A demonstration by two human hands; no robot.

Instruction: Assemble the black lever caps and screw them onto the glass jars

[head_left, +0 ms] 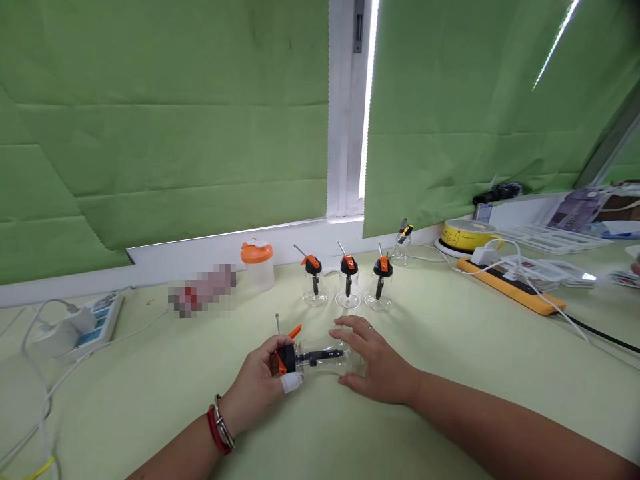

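A clear glass bottle (327, 365) is tilted on its side between my hands, low over the table or touching it; I cannot tell which. A black and orange lid with a metal spout caps its left end, and a dark tube (325, 357) runs inside the glass. My left hand (265, 373), thumb wrapped in white tape, is closed on the lid end. Curved around the bottle's base are the fingers of my right hand (377, 360). Behind stand three similar capped bottles: a left one (315, 293), a middle one (349, 297) and a right one (379, 300).
An orange-lidded cup (261, 277) and a blurred pink item (205, 291) lie toward the back left. White power strip (103, 327) and cables occupy the left. On the right are an orange power strip (510, 287), a yellow round case (467, 235) and a small jar holding tools (401, 253).
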